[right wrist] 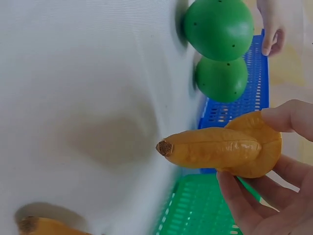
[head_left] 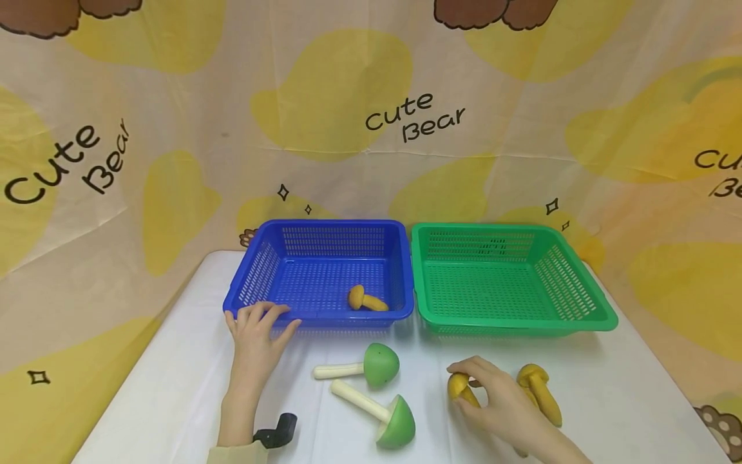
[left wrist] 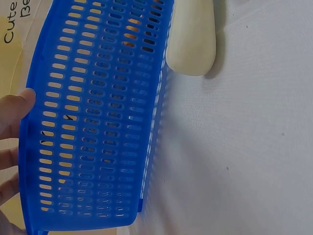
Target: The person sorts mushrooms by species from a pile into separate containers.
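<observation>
My right hand [head_left: 498,399] pinches a yellow-brown toy mushroom [right wrist: 215,147] by its cap, thumb on one side and fingers on the other. In the right wrist view the stalk points away from the palm, above the white tabletop. My left hand [head_left: 259,338] holds the front rim of the blue basket [head_left: 324,316] near its left corner. The left wrist view has the thumb over the rim and the other fingers partly hidden behind it. Inside the blue basket lies one yellow-brown mushroom [head_left: 365,299].
Two green-capped mushrooms with pale stalks, one farther back [head_left: 379,365] and one nearer [head_left: 395,422], lie mid-table. Yellow-brown mushrooms [head_left: 542,393] lie beside my right hand, partly hidden. A green basket [head_left: 516,325] stands right of the blue one. A black object [head_left: 281,432] is near my left forearm.
</observation>
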Available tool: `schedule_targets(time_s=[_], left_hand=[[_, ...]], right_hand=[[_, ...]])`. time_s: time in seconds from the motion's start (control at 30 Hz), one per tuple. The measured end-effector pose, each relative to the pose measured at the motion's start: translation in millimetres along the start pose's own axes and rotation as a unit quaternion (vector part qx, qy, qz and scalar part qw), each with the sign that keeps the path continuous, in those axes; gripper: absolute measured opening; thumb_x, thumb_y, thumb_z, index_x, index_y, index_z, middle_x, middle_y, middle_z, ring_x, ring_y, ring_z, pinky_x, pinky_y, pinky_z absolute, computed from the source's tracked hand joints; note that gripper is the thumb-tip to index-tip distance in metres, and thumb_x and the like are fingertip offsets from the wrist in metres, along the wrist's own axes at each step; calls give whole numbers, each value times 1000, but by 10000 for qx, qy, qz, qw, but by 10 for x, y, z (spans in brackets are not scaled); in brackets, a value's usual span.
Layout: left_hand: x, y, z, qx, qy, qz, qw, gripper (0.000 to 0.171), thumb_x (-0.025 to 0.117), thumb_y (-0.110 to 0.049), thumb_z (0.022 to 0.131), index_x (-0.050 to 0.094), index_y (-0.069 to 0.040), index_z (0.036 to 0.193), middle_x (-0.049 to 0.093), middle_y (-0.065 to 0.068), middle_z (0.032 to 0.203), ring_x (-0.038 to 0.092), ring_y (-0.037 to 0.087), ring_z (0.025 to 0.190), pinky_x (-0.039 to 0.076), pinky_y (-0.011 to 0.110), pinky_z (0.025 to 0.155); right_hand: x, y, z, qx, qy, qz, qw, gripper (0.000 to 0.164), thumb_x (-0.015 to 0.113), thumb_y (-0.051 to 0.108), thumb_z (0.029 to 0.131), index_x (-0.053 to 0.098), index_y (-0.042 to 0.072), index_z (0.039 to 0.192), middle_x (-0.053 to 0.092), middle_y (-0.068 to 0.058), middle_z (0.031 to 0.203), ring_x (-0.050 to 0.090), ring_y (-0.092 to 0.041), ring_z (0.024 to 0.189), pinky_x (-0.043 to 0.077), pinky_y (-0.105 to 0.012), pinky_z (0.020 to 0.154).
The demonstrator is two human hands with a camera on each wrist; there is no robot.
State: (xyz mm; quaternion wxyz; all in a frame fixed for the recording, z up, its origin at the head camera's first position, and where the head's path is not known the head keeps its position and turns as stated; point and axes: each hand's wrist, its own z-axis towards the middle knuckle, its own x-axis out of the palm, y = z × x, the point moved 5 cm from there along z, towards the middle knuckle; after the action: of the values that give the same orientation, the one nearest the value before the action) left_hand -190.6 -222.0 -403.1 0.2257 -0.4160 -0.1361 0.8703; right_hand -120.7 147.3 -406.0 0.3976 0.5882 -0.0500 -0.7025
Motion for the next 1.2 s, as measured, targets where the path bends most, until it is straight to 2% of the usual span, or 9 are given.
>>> schedule_targets(time_s=[0.13,0.37,0.57,0.9,1.2], left_hand=[[-6,-8,1,20,-13,2,10000,29,82,-18,74,70,-5,96,63,16,98,47,36,101,10,78,104],[-2,0,-4,-32,36,-29,10000,29,82,-18,74,70,-5,97,63,15,99,46,36,103,9,78,104],[8,9,1,-39,40,-41,10000,29,82,-19,75,70,-5,97,63,15,100,46,35,103,8,78,105],[4,12,-2,-79,80,-44,9999,29,81,-18,75,70,-5,98,63,15,100,46,36,104,8,78,105],[2,5,-1,-56,64,-51,10000,28,81,-18,76,70,-5,98,63,15,100,46,35,104,8,78,105]], right_hand=[[-15,32,67,-203,-69,164,9996,42,76,3,74,63,15,112,65,8,106,61,-3,95,56,-24,78],[-49,93,202,12,129,309,9994,41,74,4,76,63,10,115,63,7,106,62,-7,96,57,-25,80],[-94,159,337,-65,67,579,9983,42,74,3,76,62,11,116,64,3,108,60,-5,98,56,-23,79],[-185,255,671,-180,60,854,9962,41,73,1,79,62,11,117,64,1,107,61,-8,92,57,-20,77],[-276,362,961,8,236,1087,9938,39,71,3,81,62,10,118,64,-1,110,61,-13,96,57,-21,79]])
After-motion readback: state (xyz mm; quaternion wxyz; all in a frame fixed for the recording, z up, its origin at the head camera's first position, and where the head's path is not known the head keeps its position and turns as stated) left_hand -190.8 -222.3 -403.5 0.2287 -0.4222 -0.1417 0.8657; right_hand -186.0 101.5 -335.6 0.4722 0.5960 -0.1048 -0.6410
